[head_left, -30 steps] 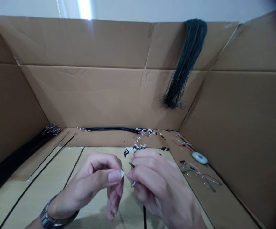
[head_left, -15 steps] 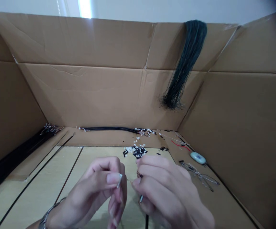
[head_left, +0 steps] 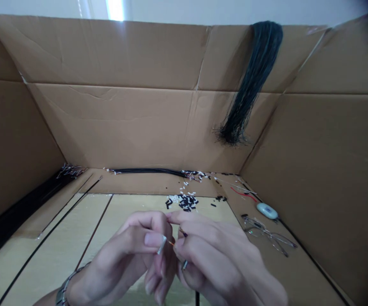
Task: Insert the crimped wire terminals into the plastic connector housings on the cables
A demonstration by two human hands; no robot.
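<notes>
My left hand [head_left: 133, 250] is closed in a pinch, thumb against forefinger. A small whitish edge shows at the thumb tip; whether it is a tiny piece or the nail, I cannot tell. My right hand [head_left: 215, 255] is closed around a black cable [head_left: 197, 298], whose lower part hangs below the fingers. A thin orange-copper wire end [head_left: 171, 243] sticks out from the right fingertips toward the left thumb. Another dark wire end [head_left: 183, 232] and a silvery bit [head_left: 184, 265] show between the right fingers. The fingers of both hands meet or nearly meet.
Black and white short tube pieces [head_left: 186, 202] lie beyond my hands. Black cables lie in a bundle [head_left: 148, 171] at the back and another [head_left: 21, 208] at left. Glasses [head_left: 268, 233] and a pale oval device [head_left: 267, 210] lie right. Dark wires [head_left: 254, 80] hang over the cardboard wall [head_left: 123, 123].
My right hand has moved left, bringing the copper wire end close to the left thumb tip. The gap between the hands has narrowed. The view has shifted slightly.
</notes>
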